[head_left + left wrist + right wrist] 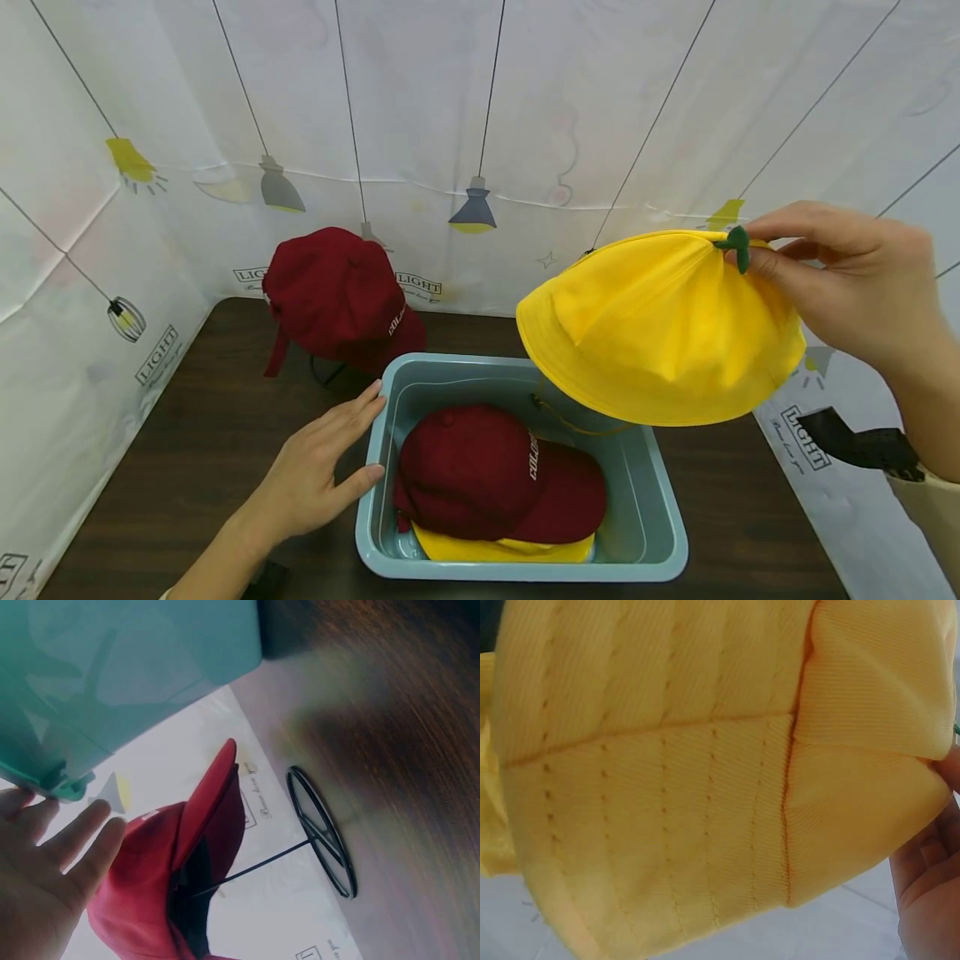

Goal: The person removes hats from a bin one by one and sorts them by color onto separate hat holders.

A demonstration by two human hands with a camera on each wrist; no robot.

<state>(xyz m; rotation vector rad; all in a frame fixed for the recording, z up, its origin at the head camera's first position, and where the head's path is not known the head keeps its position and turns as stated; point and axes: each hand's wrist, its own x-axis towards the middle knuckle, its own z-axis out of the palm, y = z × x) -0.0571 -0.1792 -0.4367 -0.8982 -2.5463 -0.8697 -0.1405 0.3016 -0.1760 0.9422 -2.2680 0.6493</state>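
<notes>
My right hand (862, 287) pinches the crown of a yellow bucket hat (652, 333) beside its green leaf-shaped tip. The hat hangs above the right back part of a blue plastic bin (525, 571), its thin yellow cord dangling down. In the right wrist view, stitched yellow cloth (667, 810) fills most of the picture. My left hand (318, 471) rests against the bin's left rim with fingers extended. Inside the bin, a dark red baseball cap (465, 475) with white lettering lies on something yellow (495, 548), mostly hidden.
Behind the bin to the left, another dark red cap (337, 287) sits on a black wire stand (313, 838). A white sheet (420, 108) printed with lamps hangs around the dark wooden table (195, 433). More yellow material (491, 772) shows at the right wrist view's left edge.
</notes>
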